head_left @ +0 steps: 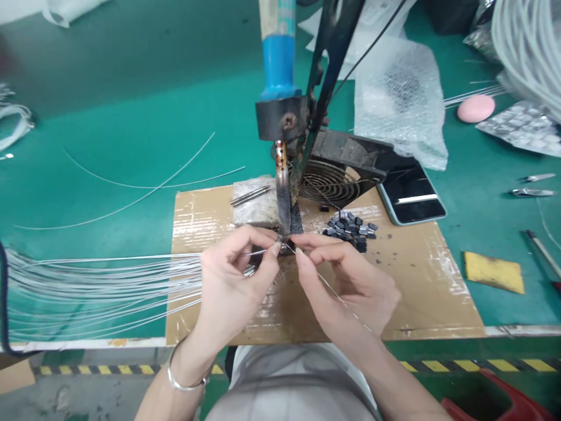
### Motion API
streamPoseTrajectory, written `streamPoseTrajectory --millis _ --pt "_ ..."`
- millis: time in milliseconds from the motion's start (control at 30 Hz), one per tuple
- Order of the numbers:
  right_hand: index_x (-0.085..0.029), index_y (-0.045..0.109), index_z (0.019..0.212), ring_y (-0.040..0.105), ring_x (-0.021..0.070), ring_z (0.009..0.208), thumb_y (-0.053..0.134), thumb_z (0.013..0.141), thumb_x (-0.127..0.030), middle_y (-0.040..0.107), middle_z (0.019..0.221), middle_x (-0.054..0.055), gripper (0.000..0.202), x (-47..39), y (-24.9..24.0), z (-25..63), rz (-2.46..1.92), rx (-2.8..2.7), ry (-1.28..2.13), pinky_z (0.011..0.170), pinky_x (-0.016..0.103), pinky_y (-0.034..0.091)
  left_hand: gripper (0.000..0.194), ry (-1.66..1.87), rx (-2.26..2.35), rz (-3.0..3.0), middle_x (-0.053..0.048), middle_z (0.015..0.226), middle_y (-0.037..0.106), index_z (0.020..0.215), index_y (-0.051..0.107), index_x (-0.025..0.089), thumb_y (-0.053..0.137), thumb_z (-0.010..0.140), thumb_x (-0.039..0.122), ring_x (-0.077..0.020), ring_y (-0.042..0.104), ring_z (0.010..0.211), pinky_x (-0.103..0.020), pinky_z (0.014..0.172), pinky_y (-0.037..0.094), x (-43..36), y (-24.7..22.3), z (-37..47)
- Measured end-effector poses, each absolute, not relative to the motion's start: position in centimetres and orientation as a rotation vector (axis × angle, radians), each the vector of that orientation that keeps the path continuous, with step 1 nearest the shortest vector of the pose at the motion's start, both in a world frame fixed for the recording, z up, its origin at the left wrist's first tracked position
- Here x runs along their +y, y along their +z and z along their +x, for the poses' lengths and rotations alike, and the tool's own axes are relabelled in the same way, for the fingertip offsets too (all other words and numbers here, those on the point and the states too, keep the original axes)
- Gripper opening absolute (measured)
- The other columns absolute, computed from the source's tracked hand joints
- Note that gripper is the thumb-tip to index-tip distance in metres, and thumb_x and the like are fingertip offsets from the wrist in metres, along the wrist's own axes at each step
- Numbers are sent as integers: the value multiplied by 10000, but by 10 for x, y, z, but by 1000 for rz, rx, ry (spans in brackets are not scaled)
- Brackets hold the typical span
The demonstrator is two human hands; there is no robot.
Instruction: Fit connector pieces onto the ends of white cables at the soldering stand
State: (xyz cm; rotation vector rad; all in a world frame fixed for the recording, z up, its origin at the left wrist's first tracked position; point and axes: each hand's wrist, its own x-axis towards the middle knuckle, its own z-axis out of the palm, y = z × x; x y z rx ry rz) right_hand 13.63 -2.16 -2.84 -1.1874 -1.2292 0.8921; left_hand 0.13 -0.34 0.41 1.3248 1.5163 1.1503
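Head view: left hand (239, 280) pinching pale wire (258, 253) below iron tip (284, 207), right hand (350, 286) pinching thin strand (326, 283) alongside; both grips nearly closing, fingertips (276, 249) sitting near tip: slipping could be burning them, trembling could be misaligning wire

I've got one plain, shiny silver bangle (174, 379) round my left wrist (193, 354), both forearms (385, 374) bare, thumbnails (276, 248) that poke a touch past the tips, and some pale grey-white clothing (291, 394) that's kinda creased across my front and goes whiter toward the edges.
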Motion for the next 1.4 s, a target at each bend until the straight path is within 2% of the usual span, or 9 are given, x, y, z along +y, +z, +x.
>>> streamPoseTrajectory --millis 533,867,1100,1233,1300,1400 --pt "-231 660 850 741 169 908 684 866 -85 762 985 11 149 -22 -31 134 -1183 -1292 784 836 316 598 118 1123 1548 1321 3 799 735 723 672 192 705 792 102 -127 679 709 -203 556 481 -4 4 2" --pt "-218 659 870 740 141 906 682 865 -61 759 998 6 159 -22 -30 134 -1172 -1331 746 843 278 586 129 1147 1508 1341 14 805 736 726 667 194 705 790 89 -102 660 690 -183 551 467 -3 4 1" --pt "-225 651 842 748 160 894 681 871 -91 770 996 16 141 -24 -32 136 -1203 -1329 776 840 299 596 101 1076 1548 1331 -17 806 741 713 668 191 699 789 131 -159 696 748 -232 592 508 -4 0 -1" --pt "-222 636 818 746 173 910 675 880 -114 772 1019 29 131 -25 -32 139 -1211 -1308 854 848 312 592 106 1038 1572 1426 -7 818 738 733 669 202 675 813 132 -169 699 781 -244 588 487 -9 -2 -4" --pt "-227 627 797 746 191 914 676 889 -147 776 1009 38 131 -23 -33 145 -1243 -1282 854 848 334 590 118 1036 1620 1547 3 831 740 749 660 206 661 828 118 -147 665 714 -254 572 457 -12 -2 -7" --pt "-219 629 766 750 212 878 710 876 -205 779 946 51 138 -19 -39 163 -1325 -1216 737 814 361 593 122 1057 1747 1863 22 879 756 785 639 205 662 852 105 -86 516 523 -281 572 403 -19 -5 -17"
